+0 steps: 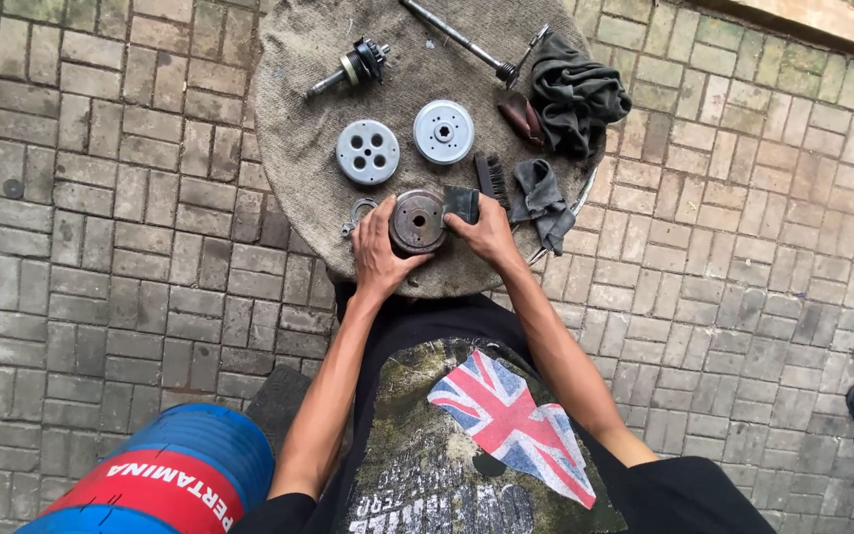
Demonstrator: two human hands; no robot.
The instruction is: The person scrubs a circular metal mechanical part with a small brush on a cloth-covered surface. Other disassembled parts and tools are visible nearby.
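The left hand (pixel 376 252) closes its grip around the left side of a rusty round drum (pixel 417 222), which sits on the near edge of a round desk (pixel 298 138) covered in coarse sacking. The right hand (pixel 486 235) grips a small dark cloth (pixel 463 203) and presses it against the drum's right rim. Just left of the left grip lies a small curved metal clip (pixel 358 213). Just beyond the right grip lie a black brush (pixel 490 176) and a grey rag (pixel 541 198). Further out sit two pale metal discs (pixel 368 151), side by side. Beyond them rest a short geared shaft (pixel 353 67), a long steel rod (pixel 457 40) and a bundled dark cloth heap (pixel 577 91).
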